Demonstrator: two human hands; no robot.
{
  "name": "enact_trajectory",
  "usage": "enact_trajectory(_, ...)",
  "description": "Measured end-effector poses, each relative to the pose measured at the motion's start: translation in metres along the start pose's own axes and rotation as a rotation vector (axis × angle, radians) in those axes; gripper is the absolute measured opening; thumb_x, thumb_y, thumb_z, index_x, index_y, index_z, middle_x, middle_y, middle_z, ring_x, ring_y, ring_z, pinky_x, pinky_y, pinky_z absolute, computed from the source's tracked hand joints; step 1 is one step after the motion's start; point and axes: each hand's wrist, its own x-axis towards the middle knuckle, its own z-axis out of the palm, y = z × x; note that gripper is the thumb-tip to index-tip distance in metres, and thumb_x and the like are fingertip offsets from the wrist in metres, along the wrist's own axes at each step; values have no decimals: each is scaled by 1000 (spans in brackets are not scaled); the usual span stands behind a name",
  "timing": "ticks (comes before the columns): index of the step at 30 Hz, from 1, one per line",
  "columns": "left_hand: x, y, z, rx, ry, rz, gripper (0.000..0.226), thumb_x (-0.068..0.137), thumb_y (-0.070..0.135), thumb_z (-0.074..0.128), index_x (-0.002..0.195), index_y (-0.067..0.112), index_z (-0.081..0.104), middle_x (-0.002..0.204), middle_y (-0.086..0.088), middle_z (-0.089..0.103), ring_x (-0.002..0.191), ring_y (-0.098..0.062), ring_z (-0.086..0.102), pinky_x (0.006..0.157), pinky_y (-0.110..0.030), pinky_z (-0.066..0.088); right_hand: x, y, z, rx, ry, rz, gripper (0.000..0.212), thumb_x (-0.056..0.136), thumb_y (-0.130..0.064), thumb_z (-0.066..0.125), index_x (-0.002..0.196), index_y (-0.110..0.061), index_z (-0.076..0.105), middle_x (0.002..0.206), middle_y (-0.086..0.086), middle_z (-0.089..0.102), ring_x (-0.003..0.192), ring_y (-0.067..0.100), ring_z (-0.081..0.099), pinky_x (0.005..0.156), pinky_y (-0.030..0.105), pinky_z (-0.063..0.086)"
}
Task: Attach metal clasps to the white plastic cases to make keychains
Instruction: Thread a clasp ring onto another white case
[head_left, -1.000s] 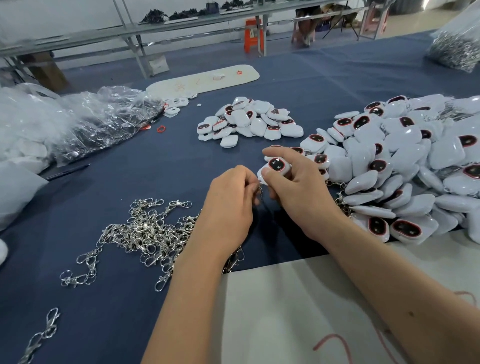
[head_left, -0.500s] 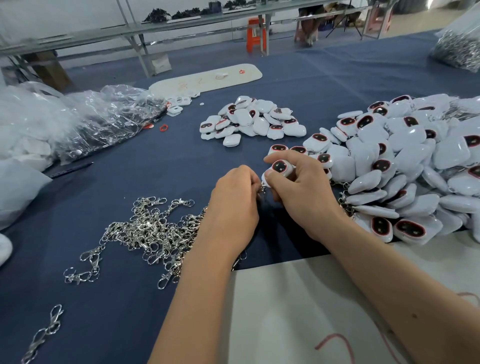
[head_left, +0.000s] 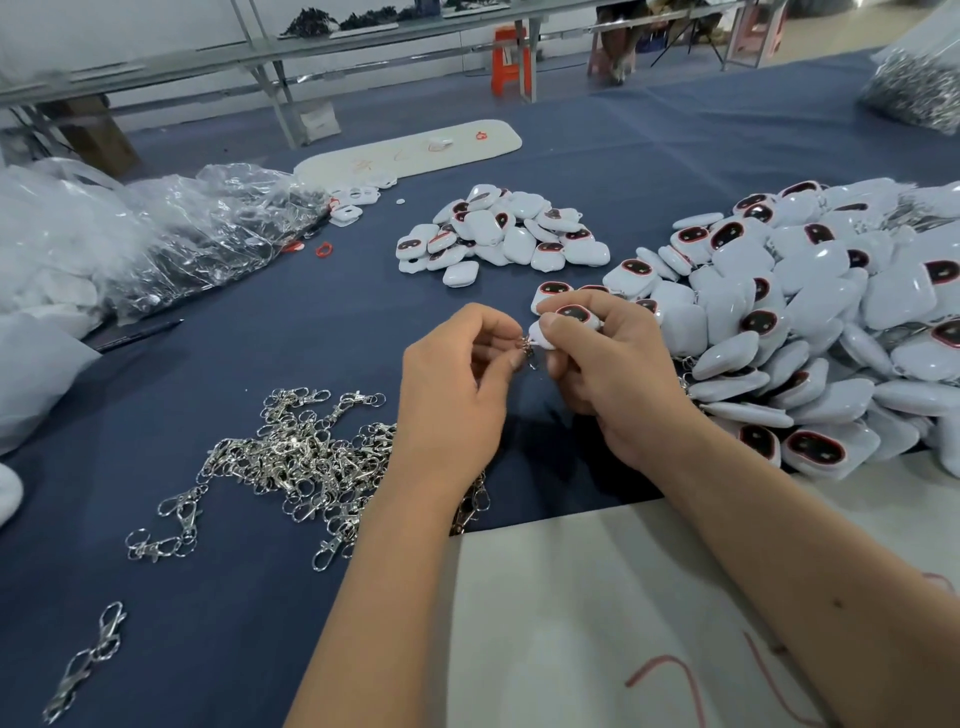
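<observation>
My right hand (head_left: 608, 374) grips a white plastic case (head_left: 570, 316) with a dark, red-rimmed face, held above the blue cloth. My left hand (head_left: 457, 389) pinches a small metal clasp (head_left: 525, 347) right at the case's lower left corner; the two touch. A tangled heap of silver clasps (head_left: 306, 457) lies to the left of my left wrist. A small pile of white cases (head_left: 498, 234) sits beyond my hands, and a large pile of cases (head_left: 810, 322) spreads on the right.
Crumpled clear plastic bags (head_left: 171, 228) lie at the left. A white board (head_left: 597, 613) covers the near table edge under my forearms. A lone clasp (head_left: 85, 660) lies at the near left. A bag of metal parts (head_left: 919, 78) sits at the far right.
Both hands stayed close together at the case; my left fingers have opened out slightly around the clasp and my left hand has drawn a little away from my right.
</observation>
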Motion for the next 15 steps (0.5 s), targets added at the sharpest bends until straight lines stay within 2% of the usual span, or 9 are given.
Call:
enact_trajectory(3, 2, 1, -1, -32, 34, -10, 22, 87, -4, 70, 90, 18, 72, 84, 11, 73, 79, -9, 70, 78, -24, 57, 0, -1, -1, 36, -38, 13, 9, 98, -6, 60, 103, -9, 67, 55, 3, 54, 38, 10, 30, 39, 17, 24)
enact_trajectory(10, 2, 6, -3, -83, 99, 13, 16, 87, -1, 75, 88, 15, 76, 86, 8, 76, 81, -9, 71, 79, -23, 57, 3, -2, -5, 129, -92, 64, 8, 100, -10, 60, 101, -13, 66, 57, 2, 56, 40, 10, 26, 42, 19, 19)
enact_trajectory(15, 1, 6, -3, -70, 59, 1, 23, 85, -5, 74, 89, 17, 74, 87, 10, 76, 79, -9, 71, 78, -24, 58, 3, -2, -6, 160, -121, 79, 8, 101, -11, 59, 98, -14, 66, 57, 1, 55, 40, 9, 26, 40, 17, 20)
